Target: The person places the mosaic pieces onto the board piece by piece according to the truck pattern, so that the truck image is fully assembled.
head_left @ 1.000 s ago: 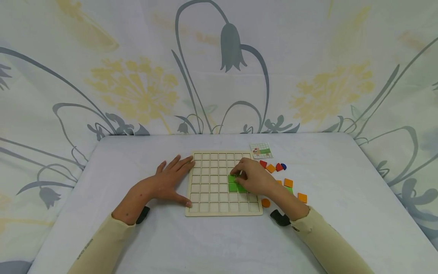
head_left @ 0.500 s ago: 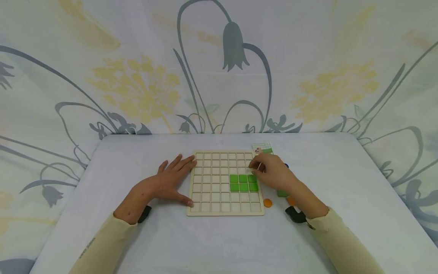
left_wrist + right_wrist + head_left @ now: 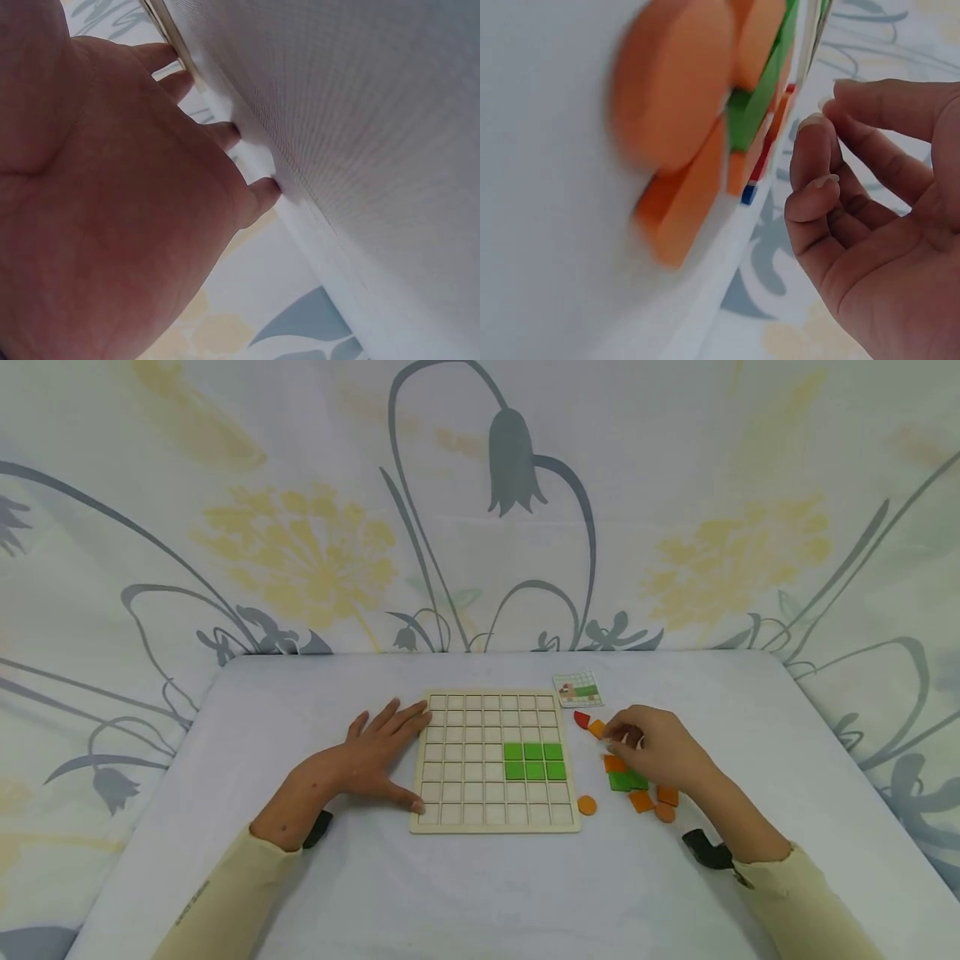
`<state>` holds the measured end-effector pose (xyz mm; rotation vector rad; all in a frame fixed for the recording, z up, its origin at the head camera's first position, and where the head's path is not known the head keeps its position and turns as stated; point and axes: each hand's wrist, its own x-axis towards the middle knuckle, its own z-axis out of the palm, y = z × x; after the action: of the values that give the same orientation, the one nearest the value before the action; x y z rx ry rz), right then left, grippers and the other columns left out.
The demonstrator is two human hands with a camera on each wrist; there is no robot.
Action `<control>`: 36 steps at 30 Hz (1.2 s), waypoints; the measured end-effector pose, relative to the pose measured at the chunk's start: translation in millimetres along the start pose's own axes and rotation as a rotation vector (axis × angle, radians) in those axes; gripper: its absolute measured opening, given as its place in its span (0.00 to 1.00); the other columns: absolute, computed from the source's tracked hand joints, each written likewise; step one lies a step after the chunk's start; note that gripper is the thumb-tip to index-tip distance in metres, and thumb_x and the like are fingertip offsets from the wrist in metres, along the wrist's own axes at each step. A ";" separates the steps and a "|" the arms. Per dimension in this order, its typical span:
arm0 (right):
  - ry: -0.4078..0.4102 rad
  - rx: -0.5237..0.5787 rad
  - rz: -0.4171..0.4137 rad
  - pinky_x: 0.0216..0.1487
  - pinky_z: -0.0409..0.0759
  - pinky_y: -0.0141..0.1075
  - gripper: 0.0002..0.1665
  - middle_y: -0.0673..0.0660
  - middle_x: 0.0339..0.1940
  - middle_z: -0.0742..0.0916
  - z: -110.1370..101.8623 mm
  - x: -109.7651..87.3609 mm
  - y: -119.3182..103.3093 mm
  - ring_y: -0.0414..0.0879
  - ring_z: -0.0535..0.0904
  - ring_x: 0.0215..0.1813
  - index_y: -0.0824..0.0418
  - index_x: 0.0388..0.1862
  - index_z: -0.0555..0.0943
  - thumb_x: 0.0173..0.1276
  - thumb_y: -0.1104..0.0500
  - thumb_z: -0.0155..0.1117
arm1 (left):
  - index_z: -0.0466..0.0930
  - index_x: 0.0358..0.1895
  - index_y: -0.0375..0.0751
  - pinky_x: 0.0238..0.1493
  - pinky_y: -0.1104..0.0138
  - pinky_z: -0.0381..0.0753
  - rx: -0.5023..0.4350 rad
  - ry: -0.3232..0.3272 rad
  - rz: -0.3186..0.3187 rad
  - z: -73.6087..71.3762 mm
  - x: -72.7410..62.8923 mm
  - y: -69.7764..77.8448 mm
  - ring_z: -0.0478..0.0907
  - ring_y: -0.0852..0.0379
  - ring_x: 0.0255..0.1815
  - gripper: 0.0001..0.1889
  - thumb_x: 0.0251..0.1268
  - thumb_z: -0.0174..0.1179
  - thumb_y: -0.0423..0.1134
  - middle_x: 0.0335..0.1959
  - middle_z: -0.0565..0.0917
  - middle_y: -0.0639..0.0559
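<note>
A pale wooden grid board [image 3: 472, 793] lies flat on the table, with two rows of green square tiles [image 3: 534, 762] set in its right part. My left hand [image 3: 367, 764] rests with spread fingers along the board's left edge, its thumb at the lower left corner. To the right of the board, my right hand [image 3: 660, 747] hovers over a loose pile of pieces, fingers bent and nothing visible between them. Close by its fingertips lies an orange tile [image 3: 597, 728], beside a red piece [image 3: 581, 719]. In the right wrist view, the thumb and fingertips sit above the table, apart from the pieces.
A small printed card [image 3: 577, 690] lies by the board's upper right corner. Orange and green tiles [image 3: 619, 782] are heaped under the right hand. One orange disc [image 3: 587, 805] lies beside the board, another orange disc [image 3: 665, 812] near the wrist. Flowered cloth [image 3: 480, 527] stands behind the table.
My right hand has left the green tiles on the board and moved right, over the loose pieces. The full green block is now uncovered. The left hand stays at the board's edge.
</note>
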<state>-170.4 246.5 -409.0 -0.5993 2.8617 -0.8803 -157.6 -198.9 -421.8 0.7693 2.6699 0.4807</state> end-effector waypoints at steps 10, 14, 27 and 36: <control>-0.092 -0.011 -0.026 0.38 0.79 0.33 0.09 0.47 0.37 0.85 -10.0 -12.6 14.7 0.44 0.77 0.39 0.59 0.43 0.88 0.65 0.65 0.78 | 0.46 0.88 0.42 0.78 0.28 0.36 -0.005 -0.003 -0.009 1.0 -0.3 -1.1 0.34 0.33 0.88 0.68 0.52 0.78 0.68 0.90 0.44 0.46; -0.128 -0.010 -0.025 0.38 0.79 0.34 0.11 0.47 0.36 0.84 -9.9 -14.8 15.2 0.45 0.77 0.38 0.56 0.40 0.87 0.62 0.63 0.81 | 0.46 0.88 0.42 0.78 0.28 0.36 -0.009 -0.001 0.001 1.8 0.3 -1.7 0.34 0.33 0.88 0.68 0.52 0.78 0.68 0.90 0.44 0.46; -0.198 -0.059 -0.012 0.40 0.78 0.35 0.15 0.47 0.31 0.82 -9.4 -20.3 1.4 0.45 0.76 0.37 0.52 0.33 0.84 0.59 0.55 0.86 | 0.46 0.88 0.42 0.78 0.28 0.36 -0.012 0.003 0.012 1.6 1.6 -2.3 0.34 0.33 0.88 0.69 0.51 0.78 0.68 0.90 0.44 0.47; -0.213 -0.170 -0.020 0.39 0.78 0.36 0.10 0.43 0.32 0.83 -2.0 -23.8 -14.7 0.41 0.75 0.36 0.53 0.36 0.88 0.62 0.57 0.83 | 0.45 0.88 0.43 0.78 0.28 0.36 -0.006 -0.006 0.007 1.5 1.5 -2.6 0.34 0.33 0.88 0.69 0.52 0.78 0.69 0.90 0.44 0.47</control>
<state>-143.9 245.7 -400.0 -0.6935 2.7571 -0.5414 -159.4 -199.8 -424.4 0.7769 2.6606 0.4866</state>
